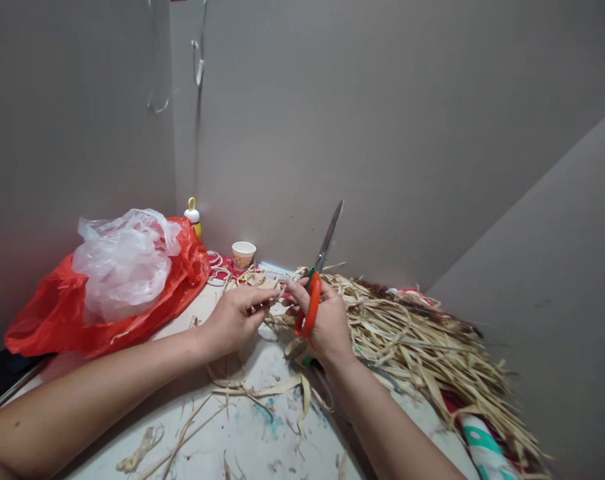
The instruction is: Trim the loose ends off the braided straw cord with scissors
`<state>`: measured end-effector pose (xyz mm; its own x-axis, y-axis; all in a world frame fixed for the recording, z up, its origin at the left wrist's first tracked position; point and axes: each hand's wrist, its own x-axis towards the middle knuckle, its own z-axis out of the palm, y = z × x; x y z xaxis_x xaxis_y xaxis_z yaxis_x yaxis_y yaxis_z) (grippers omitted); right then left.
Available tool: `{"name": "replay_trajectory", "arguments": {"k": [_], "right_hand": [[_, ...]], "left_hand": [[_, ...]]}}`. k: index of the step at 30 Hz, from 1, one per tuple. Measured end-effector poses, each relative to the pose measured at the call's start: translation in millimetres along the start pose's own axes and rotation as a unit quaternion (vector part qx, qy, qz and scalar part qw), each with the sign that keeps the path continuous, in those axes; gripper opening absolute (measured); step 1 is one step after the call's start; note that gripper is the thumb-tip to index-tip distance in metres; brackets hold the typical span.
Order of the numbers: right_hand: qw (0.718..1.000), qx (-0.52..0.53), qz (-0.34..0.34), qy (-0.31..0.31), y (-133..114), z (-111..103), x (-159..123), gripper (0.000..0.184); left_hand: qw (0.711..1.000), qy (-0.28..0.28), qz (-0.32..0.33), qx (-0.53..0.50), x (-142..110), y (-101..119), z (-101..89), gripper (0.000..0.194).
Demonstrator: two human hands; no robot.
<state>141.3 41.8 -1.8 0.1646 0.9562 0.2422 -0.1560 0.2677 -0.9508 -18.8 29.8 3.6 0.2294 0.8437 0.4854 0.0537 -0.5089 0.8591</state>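
My right hand (pixel 329 327) holds a pair of scissors (pixel 327 243) with orange handles, the closed blades pointing up and away. Its thumb and fingertips reach toward my left hand (pixel 235 319), which is closed in a pinch. Between the two hands a thin strand of dried straw-like fibre (pixel 282 291) shows at the left fingertips; its full run is hidden by the fingers. Just beyond and to the right of my hands lies a large bundle of dried straw-like strips (pixel 407 333). Loose strips (pixel 262 390) curl on the white tabletop (pixel 252 443) below the hands.
At the left, a translucent white plastic bag (pixel 125 267) rests on a red plastic bag (pixel 47 317). A paper cup (pixel 243 255) and a yellow-and-white bottle (pixel 193 219) stand near the grey wall (pixel 332 120). A green-and-white roll (pixel 485 447) lies at the front right.
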Motion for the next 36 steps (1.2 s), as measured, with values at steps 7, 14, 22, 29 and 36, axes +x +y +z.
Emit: {"name": "replay_trajectory", "arguments": {"k": [7, 14, 22, 29, 36], "right_hand": [[0.998, 0.059, -0.007, -0.004, -10, 3, -2, 0.035], [0.996, 0.093, 0.001, -0.013, -19, 1, 0, 0.035], [0.990, 0.120, -0.026, -0.068, -27, -9, 4, 0.027], [0.988, 0.105, -0.035, -0.103, -31, -10, 1, 0.023], [0.986, 0.138, 0.000, -0.091, -22, -8, 3, 0.026]], "left_hand": [[0.999, -0.030, -0.040, -0.004, 0, 5, 2.5, 0.031], [0.969, -0.077, -0.174, -0.157, 7, 2, -2.5, 0.023], [0.902, -0.189, -0.292, -0.258, 7, 7, -7.3, 0.026], [0.904, -0.194, -0.260, -0.277, 10, 5, -10.4, 0.016], [0.875, -0.236, -0.293, -0.305, 8, 11, -11.1, 0.021]]}}
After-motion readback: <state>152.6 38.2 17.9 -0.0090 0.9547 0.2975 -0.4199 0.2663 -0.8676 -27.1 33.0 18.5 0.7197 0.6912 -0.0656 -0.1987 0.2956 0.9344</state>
